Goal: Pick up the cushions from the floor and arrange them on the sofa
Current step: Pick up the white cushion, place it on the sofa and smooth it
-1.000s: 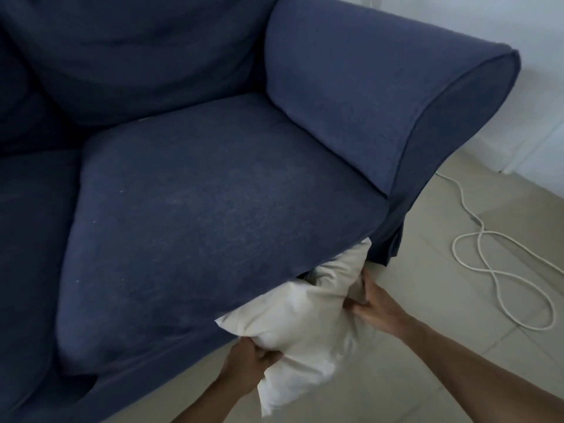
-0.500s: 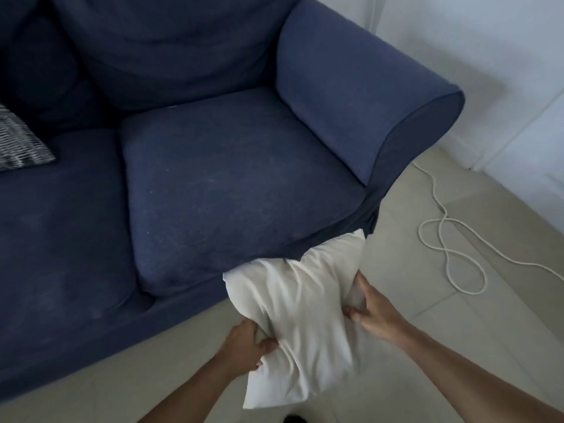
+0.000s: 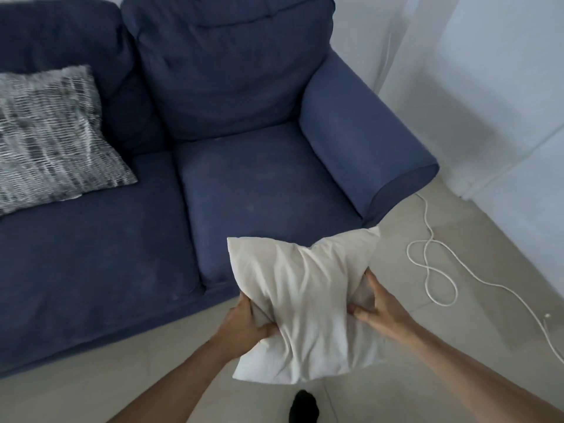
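A plain cream cushion (image 3: 305, 300) hangs in the air in front of the blue sofa (image 3: 259, 184), off the floor and just before the right seat's front edge. My left hand (image 3: 244, 323) pinches its left side and my right hand (image 3: 377, 305) grips its right side. A grey and white patterned cushion (image 3: 52, 135) leans against the sofa's back on the left seat. The right seat holds nothing.
The sofa's right armrest (image 3: 363, 129) stands beside the right seat. A white cable (image 3: 433, 270) lies in loops on the tiled floor to the right. A white wall (image 3: 488, 87) is behind it. A dark foot (image 3: 303, 407) shows at the bottom edge.
Both hands have lifted the cream cushion from the floor by the sofa's base up to seat height. The view has pulled back, and the patterned cushion has come into sight.
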Available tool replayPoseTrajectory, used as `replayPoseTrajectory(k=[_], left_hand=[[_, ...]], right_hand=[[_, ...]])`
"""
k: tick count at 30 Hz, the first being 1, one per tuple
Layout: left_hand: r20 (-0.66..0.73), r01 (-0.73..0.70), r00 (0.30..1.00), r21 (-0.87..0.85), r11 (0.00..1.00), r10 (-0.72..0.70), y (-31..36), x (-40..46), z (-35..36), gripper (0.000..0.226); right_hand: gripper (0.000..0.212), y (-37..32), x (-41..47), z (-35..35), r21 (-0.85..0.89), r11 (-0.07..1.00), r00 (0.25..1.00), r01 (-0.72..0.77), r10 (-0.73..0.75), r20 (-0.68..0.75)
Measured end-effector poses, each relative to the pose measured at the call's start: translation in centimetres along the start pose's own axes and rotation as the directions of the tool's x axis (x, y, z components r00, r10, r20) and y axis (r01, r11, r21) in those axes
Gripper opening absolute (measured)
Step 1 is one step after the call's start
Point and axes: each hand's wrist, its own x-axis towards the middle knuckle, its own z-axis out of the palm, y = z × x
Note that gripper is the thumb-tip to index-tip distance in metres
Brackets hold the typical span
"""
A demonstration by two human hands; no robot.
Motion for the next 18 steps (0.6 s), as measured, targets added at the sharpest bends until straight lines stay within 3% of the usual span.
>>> replayPoseTrajectory(k=[3,10,18], left_hand=[[-0.043,-0.027,0.999,-0.039,0.999,0.025,4.3,-1.0,-4.5,0.135],[-0.104,-0.042,0.994,-0.060,0.997,0.036,12.8,2.5,-14.1,0.116],[-0.232,-0.043,0.972,-0.074,0.996,0.024,17.3,8.8,-23.6,0.115]], right_hand=[[0.118,-4.8,1.5,-3.3,0.003,1.000,1.000,0.025,-0.025,0.011],[0.115,-13.9,9.6,-10.3,0.054,0.975,0.976,0.217,-0.217,-0.003],[0.105,-22.8,19.5,-13.7,0.078,0.947,0.950,0.312,-0.312,-0.020]])
